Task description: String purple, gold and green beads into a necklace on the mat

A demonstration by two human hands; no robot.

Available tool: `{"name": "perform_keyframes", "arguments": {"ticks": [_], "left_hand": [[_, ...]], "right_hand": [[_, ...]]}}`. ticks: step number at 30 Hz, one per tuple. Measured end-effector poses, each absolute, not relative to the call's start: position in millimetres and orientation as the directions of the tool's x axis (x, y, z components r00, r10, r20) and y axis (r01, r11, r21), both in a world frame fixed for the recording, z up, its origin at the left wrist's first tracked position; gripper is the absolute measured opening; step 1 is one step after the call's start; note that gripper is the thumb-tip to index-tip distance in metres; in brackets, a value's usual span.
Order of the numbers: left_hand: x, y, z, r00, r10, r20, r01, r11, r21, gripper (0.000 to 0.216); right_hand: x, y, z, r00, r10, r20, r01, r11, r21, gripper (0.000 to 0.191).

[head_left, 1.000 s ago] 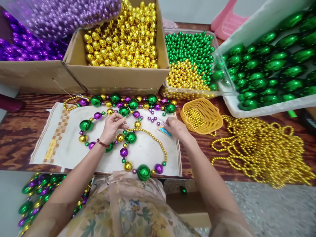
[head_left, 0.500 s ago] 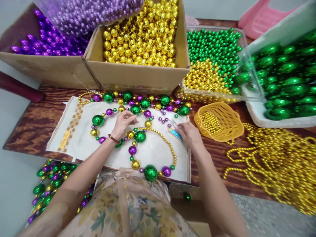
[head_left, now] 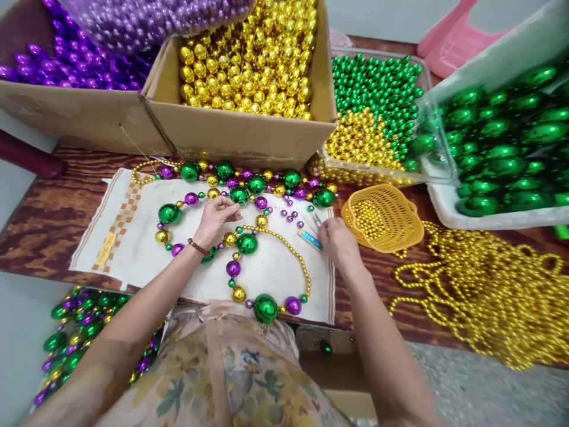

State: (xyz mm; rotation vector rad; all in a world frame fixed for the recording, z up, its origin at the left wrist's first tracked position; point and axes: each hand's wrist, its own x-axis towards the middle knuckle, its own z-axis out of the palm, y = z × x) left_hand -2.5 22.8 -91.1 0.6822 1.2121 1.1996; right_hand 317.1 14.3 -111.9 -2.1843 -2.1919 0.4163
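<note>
My left hand (head_left: pixel 219 216) is pinched over the bead necklace, holding a thin pale string (head_left: pixel 242 203) whose small loop shows at the fingertips. Under and around it lies the necklace of large green, purple and gold beads (head_left: pixel 247 243), with a run of small gold beads (head_left: pixel 303 261) curving to the right. At the cloth's right edge, my right hand (head_left: pixel 338 240) is closed around a small metal tool (head_left: pixel 316 219); its tip points away from me and its kind is unclear. Beside those fingers are a blue-labelled strip (head_left: pixel 310 238) and several loose purple beads (head_left: pixel 292 216).
A white cloth (head_left: pixel 284 279) covers the middle of the wooden table. Behind stand cardboard boxes (head_left: pixel 240 133) of gold and purple beads. To the right are a yellow basket (head_left: pixel 402 219), a clear bin (head_left: pixel 438 172), a white foam box (head_left: pixel 489 220) and gold bead strands (head_left: pixel 480 296).
The whole view has shifted slightly, so things sit a little further left. My left hand keeps its pinch; my right hand still grips the metal tool, whose tip has turned slightly.
</note>
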Motion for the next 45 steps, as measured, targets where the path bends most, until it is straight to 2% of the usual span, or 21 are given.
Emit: {"name": "perform_keyframes", "arguments": {"ticks": [2,4,7,9,11,15,23,33,45], "left_hand": [[-2.6,22.5,-91.4,-0.083,0.942,-0.324,-0.320,0.283,0.904,0.039],[-2.1,22.4,-91.6,-0.080,0.945,-0.318,-0.316,0.278,0.907,0.038],[-1.0,22.8,-91.9,-0.097,0.945,-0.311,-0.299,0.270,0.915,0.037],[-0.4,23.1,-91.7,-0.115,0.948,-0.296,-0.282,0.255,0.925,0.036],[0.1,23.3,-91.2,-0.125,0.954,-0.271,-0.269,0.230,0.935,0.035],[0.7,23.9,-90.1,-0.126,0.966,-0.226,-0.261,0.188,0.947,0.030],[2.1,25.4,-89.6,-0.117,0.974,-0.195,-0.219,0.166,0.962,0.028],[3.1,24.4,-85.3,-0.073,0.980,-0.187,-0.214,0.167,0.962,0.029],[3.6,26.4,-84.4,-0.098,0.976,-0.193,-0.214,0.169,0.962,0.033]], "right_hand": [[313.8,4.7,-100.7,0.057,0.986,-0.156,0.980,-0.085,-0.182,0.029],[306.4,-2.0,-90.8,0.039,0.991,-0.128,0.965,-0.071,-0.253,0.032],[283.0,-3.1,-81.0,-0.237,0.971,-0.023,0.868,0.201,-0.455,0.036],[260.7,1.6,-77.2,-0.433,0.901,0.010,0.761,0.372,-0.532,0.038],[238.4,9.1,-74.6,-0.554,0.832,-0.030,0.692,0.439,-0.573,0.039],[211.9,25.6,-70.7,-0.618,0.777,-0.118,0.660,0.432,-0.614,0.036],[201.0,42.8,-67.2,-0.721,0.673,-0.165,0.549,0.410,-0.729,0.024],[194.0,47.8,-70.2,-0.722,0.669,-0.177,0.542,0.389,-0.744,0.022],[193.3,46.1,-69.6,-0.704,0.688,-0.176,0.556,0.380,-0.739,0.022]]}}
